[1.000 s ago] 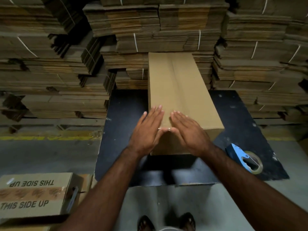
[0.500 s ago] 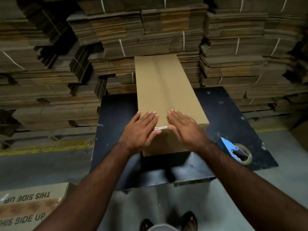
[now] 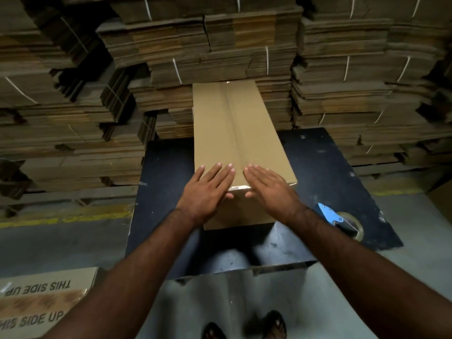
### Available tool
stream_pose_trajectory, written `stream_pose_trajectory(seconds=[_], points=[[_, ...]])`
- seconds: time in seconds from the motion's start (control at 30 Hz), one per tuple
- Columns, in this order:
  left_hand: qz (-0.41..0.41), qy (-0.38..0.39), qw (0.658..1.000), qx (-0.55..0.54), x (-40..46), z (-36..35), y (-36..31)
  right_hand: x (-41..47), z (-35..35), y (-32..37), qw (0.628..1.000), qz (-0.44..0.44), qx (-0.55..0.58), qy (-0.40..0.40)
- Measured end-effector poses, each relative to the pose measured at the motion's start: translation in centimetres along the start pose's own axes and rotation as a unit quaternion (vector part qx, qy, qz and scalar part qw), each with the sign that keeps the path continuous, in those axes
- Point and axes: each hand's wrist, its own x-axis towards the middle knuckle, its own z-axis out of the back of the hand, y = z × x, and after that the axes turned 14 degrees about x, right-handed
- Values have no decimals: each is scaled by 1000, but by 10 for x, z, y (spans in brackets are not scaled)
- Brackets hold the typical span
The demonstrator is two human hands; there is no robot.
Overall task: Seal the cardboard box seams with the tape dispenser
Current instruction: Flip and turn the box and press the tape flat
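Observation:
A long plain cardboard box (image 3: 232, 128) lies on a dark table (image 3: 325, 172), its centre seam running away from me with clear tape glinting at the near edge. My left hand (image 3: 208, 189) and my right hand (image 3: 269, 187) rest flat on the near end of the box top, one on each side of the seam, fingers spread and holding nothing. The blue tape dispenser (image 3: 340, 222) with its roll of tape lies on the table, just right of my right forearm.
Strapped stacks of flattened cardboard (image 3: 220, 45) rise like a wall behind and beside the table. A printed "THIS SIDE UP" box (image 3: 41, 302) sits on the floor at lower left. My feet (image 3: 244, 329) stand on grey concrete in front of the table.
My hands have drawn slightly apart across the near end of the box top, baring the seam between them. The view has shifted a little; box and dispenser stay where they were.

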Motion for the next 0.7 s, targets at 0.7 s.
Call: stream_pose_trajectory(seconds=[0.7], points=[[101, 81, 991, -41, 45, 36, -61, -13, 32, -47, 999, 16, 21, -21]])
